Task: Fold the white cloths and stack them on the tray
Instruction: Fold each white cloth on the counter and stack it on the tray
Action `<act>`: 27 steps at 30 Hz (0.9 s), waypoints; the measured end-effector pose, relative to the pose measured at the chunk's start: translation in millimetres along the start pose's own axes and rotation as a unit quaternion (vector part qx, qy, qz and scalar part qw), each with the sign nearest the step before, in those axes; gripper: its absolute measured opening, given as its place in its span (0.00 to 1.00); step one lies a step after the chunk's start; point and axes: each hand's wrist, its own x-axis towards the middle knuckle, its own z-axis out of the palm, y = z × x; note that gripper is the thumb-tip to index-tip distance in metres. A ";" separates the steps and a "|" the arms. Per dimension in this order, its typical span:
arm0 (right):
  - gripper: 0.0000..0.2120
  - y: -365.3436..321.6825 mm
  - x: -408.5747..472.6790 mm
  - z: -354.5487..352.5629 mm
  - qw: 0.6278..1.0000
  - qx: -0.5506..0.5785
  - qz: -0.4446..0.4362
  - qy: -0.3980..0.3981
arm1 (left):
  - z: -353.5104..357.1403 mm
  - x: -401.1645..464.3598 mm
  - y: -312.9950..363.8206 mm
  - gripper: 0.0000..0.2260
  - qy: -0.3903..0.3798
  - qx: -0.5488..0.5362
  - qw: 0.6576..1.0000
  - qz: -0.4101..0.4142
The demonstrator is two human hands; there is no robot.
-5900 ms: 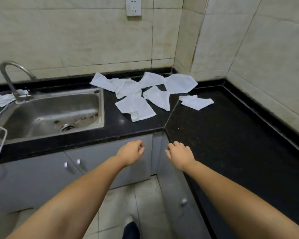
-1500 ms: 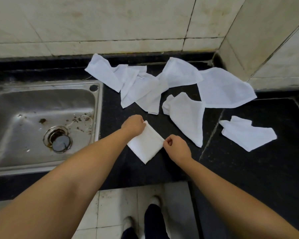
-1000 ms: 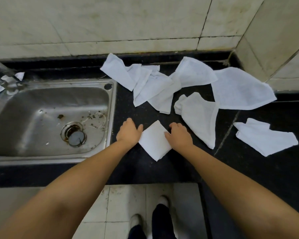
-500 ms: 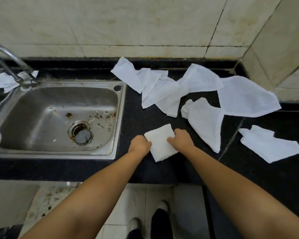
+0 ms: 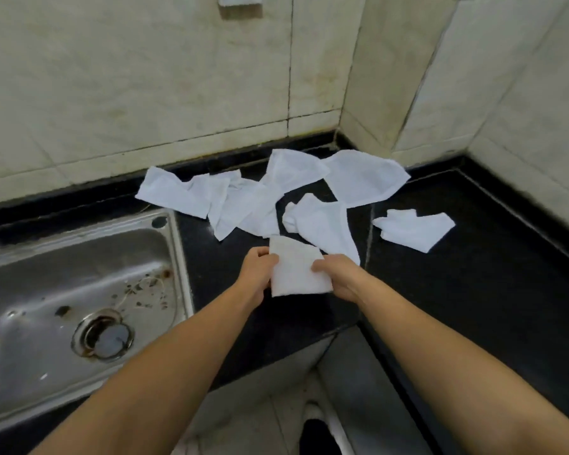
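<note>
Lifted since half a second ago, the folded cloth (image 5: 294,270) is pinched by both hands, left (image 5: 258,269) and right (image 5: 337,274). Loose cloths (image 5: 243,201) lie behind it, right of the sink (image 5: 79,290).

one folded white cloth (image 5: 294,270) is held above the counter's front edge. six loose cloths lie toward the counter's back corner: four overlapping (image 5: 243,205) from beside the sink to the corner, one crumpled cloth (image 5: 326,224), one apart (image 5: 414,228). one sink (image 5: 174,244), two hands.

white cloths (image 5: 296,270), black counter (image 5: 457,290)
</note>
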 end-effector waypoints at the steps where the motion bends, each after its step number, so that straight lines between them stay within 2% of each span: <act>1: 0.15 6.0 -10.7 -3.7 0.999 0.045 0.007 0.020 | 4.4 -5.5 0.5 0.12 -0.030 0.017 0.999 0.007; 5: 0.12 40.7 -61.7 -19.9 0.964 0.243 0.020 0.106 | 26.7 -34.0 -6.0 0.14 -0.148 0.082 0.985 0.032; 10: 0.10 93.9 -144.4 -54.2 0.922 0.291 0.021 0.254 | 77.9 -94.5 -31.9 0.11 -0.288 0.125 0.949 0.002; 12: 0.08 120.7 -180.1 -73.8 0.907 0.287 -0.009 0.309 | 106.1 -125.5 -46.2 0.11 -0.328 0.158 0.931 -0.006; 13: 0.05 132.1 -204.6 -79.3 0.902 0.262 -0.030 0.341 | 120.5 -142.2 -56.1 0.10 -0.348 0.182 0.920 -0.003; 15: 0.06 157.8 -251.7 -87.6 0.884 0.206 -0.060 0.416 | 145.5 -182.1 -76.8 0.08 -0.381 0.228 0.896 0.028; 17: 0.07 186.6 -299.1 -92.2 0.849 0.179 -0.075 0.491 | 167.5 -227.0 -101.2 0.10 -0.412 0.264 0.869 0.075; 21: 0.09 258.3 -391.5 -100.7 0.767 0.160 -0.066 0.618 | 197.5 -328.0 -155.5 0.09 -0.493 0.314 0.791 0.178; 24: 0.12 312.4 -462.2 -97.2 0.710 0.164 -0.050 0.683 | 204.1 -406.3 -197.8 0.11 -0.548 0.333 0.736 0.218; 27: 0.12 362.9 -527.9 -88.7 0.670 0.166 -0.040 0.722 | 200.9 -478.9 -241.4 0.15 -0.581 0.333 0.701 0.245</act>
